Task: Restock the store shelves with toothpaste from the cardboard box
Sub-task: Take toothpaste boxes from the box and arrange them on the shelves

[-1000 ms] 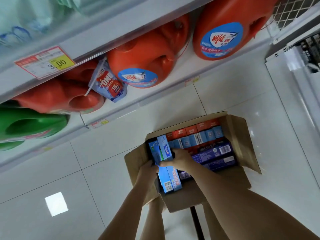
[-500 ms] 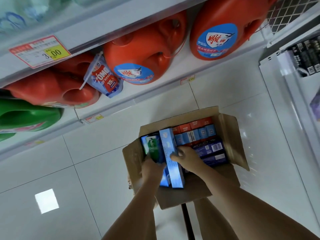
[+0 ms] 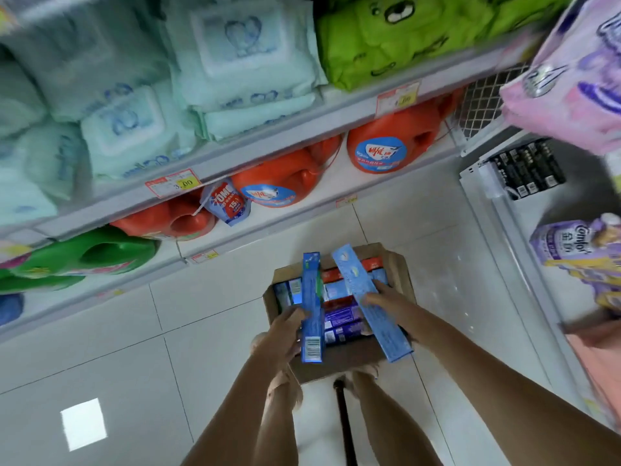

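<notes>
An open cardboard box (image 3: 398, 269) sits on the white tiled floor below me, packed with blue and red toothpaste cartons (image 3: 339, 314). My left hand (image 3: 280, 334) grips one long blue toothpaste carton (image 3: 312, 307), held above the box with its barcode end toward me. My right hand (image 3: 386, 297) holds a second, lighter blue toothpaste carton (image 3: 369, 297), lifted and slanted over the box's right side. Both cartons are clear of the box.
Shelves on the left carry orange detergent jugs (image 3: 383, 149), a green jug (image 3: 87, 255), pale tissue packs (image 3: 134, 129) and green packs (image 3: 396, 38). A white shelf unit (image 3: 497, 203) on the right holds black boxes (image 3: 527, 169) and purple softener bags (image 3: 578, 247). Bare floor lies left of the box.
Both hands have lifted a toothpaste carton each up out of the box. My view has tilted upward, bringing the higher shelves and the right shelf unit into sight.
</notes>
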Demonstrator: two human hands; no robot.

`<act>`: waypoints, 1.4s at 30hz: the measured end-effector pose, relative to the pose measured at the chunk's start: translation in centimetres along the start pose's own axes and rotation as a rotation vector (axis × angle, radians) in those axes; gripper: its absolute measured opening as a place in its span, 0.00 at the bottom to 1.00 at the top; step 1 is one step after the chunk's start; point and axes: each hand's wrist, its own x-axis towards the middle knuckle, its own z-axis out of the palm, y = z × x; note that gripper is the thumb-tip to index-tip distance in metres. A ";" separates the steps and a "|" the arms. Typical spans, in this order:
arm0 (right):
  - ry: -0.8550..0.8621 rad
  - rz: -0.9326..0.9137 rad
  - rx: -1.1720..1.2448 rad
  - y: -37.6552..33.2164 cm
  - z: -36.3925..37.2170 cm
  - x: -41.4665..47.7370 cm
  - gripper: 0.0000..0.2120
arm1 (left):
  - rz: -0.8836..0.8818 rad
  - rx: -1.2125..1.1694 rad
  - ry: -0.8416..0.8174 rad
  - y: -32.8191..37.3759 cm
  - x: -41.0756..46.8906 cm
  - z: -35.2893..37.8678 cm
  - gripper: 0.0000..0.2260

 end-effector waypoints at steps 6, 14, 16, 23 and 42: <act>-0.073 -0.112 0.278 -6.3 -1.0 -11.2 0.23 | 0.096 -0.144 -0.223 6.0 -12.6 1.9 0.15; -0.125 -0.328 0.488 -14.2 -0.3 -24.6 0.23 | 0.357 -0.277 -0.390 12.0 -24.8 5.0 0.28; -0.175 -0.394 0.499 -15.6 -0.2 -27.4 0.29 | 0.400 -0.298 -0.430 13.2 -27.1 5.5 0.31; 0.080 -0.701 0.247 -20.4 0.9 -35.7 0.24 | 0.562 -0.290 -0.504 16.8 -35.1 8.8 0.32; 0.178 -0.890 0.014 -25.9 1.5 -44.4 0.06 | 0.676 -0.170 -0.467 21.3 -44.0 13.5 0.15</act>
